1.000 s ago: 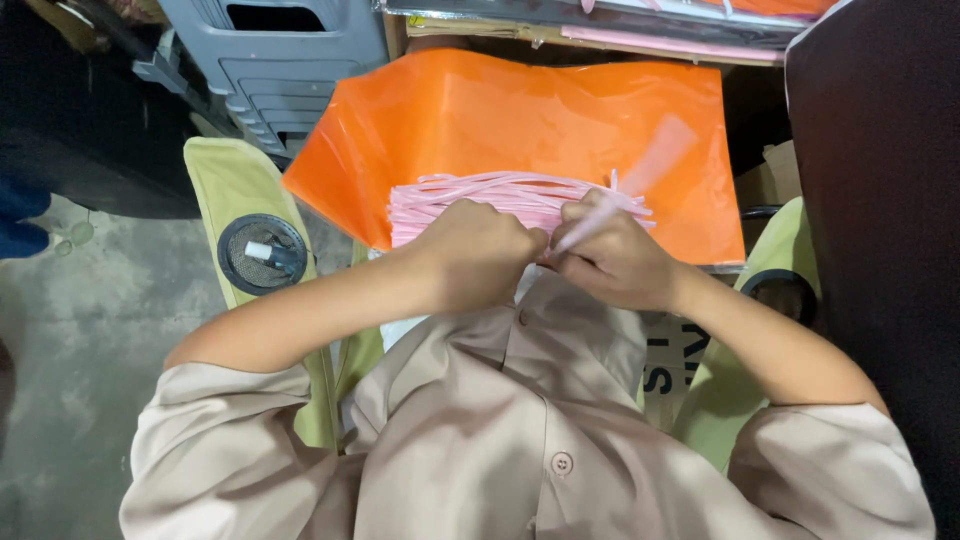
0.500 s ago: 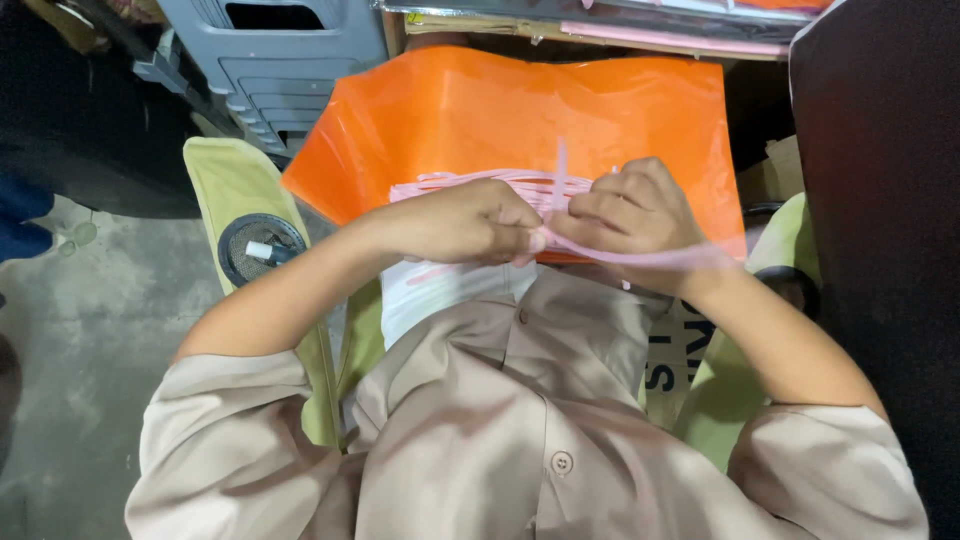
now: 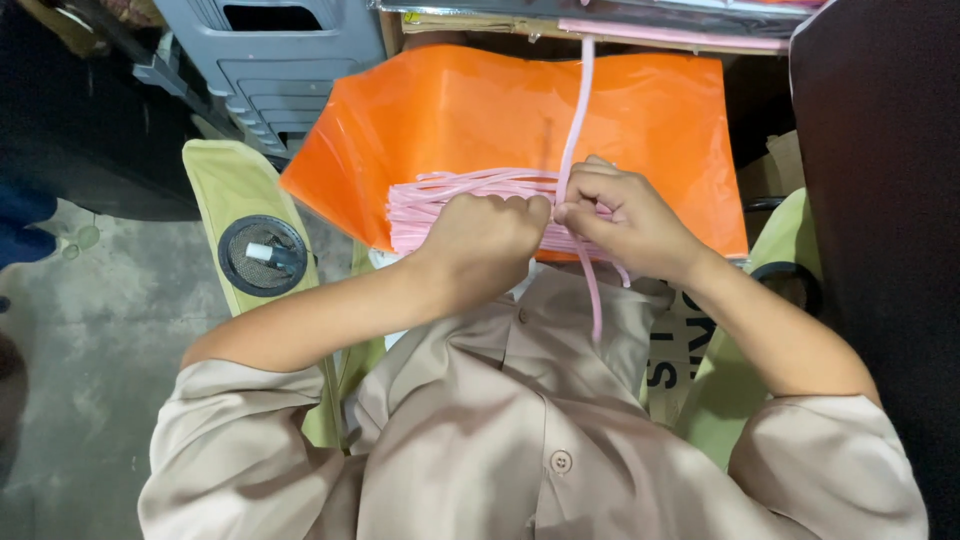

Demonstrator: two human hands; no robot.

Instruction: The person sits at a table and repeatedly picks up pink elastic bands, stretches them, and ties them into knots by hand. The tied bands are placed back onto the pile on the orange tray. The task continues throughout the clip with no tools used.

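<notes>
While left hand point(image 3: 487, 232) fists the pink cord bundle point(image 3: 450, 200), right hand point(image 3: 625, 215) pinches one strand point(image 3: 577, 110).

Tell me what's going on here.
A person in a beige shirt works over an orange plastic sheet on their lap. The left hand grips a bundle of pink cords lying on the sheet. The right hand pinches one pink strand that runs straight up and away across the sheet, its other end trailing down over the shirt.
</notes>
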